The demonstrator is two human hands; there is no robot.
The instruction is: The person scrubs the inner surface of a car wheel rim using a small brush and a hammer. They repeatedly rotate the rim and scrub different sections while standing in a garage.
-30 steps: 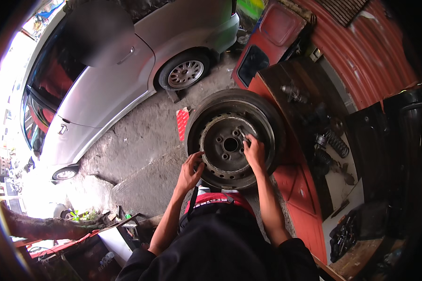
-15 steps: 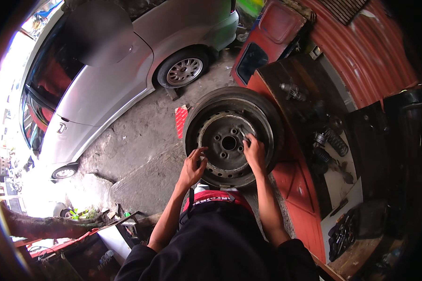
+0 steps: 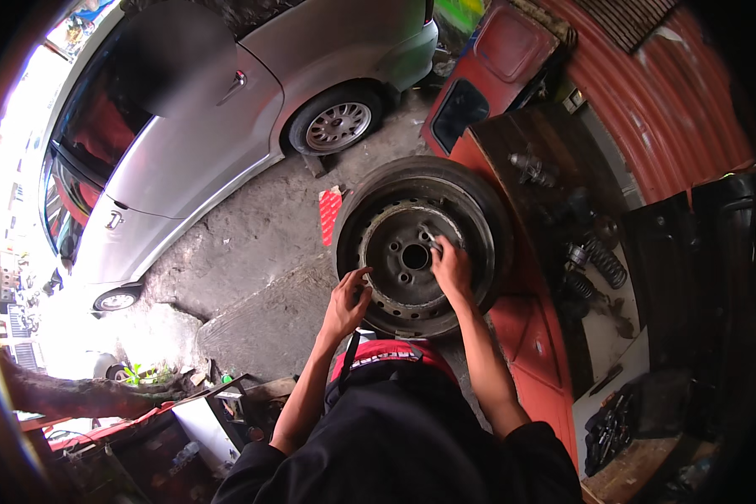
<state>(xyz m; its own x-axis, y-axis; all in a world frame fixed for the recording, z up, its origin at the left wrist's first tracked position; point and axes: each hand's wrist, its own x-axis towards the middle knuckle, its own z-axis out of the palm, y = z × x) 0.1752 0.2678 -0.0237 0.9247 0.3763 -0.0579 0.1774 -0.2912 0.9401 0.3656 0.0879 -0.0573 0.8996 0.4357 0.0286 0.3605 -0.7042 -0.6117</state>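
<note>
A car wheel with a black tire [image 3: 487, 210] stands in front of me, its dark steel rim [image 3: 380, 267] facing up. Several bolt holes surround the round opening in the rim's middle. Over the right part of the rim, my right hand [image 3: 452, 270] is closed on a short, thin metal piece [image 3: 429, 234], held by one of the upper bolt holes; its exact kind is too small to tell. My left hand [image 3: 346, 304] is at the rim's near left edge, thumb and fingers apart, with nothing visible between them.
A silver car [image 3: 185, 160] is parked on the left. A red and white box [image 3: 329, 217] is beside the tire. On the right, a bench [image 3: 500, 139] bears coil springs [image 3: 603, 262] and metal parts; a red panel [image 3: 531, 340] is below it. Dark tools [image 3: 611, 433] lie near right.
My right hand has shifted slightly left over the rim, with the thin metal piece moving toward the upper bolt hole. My left hand stays at the rim's edge. The view has shifted a little.
</note>
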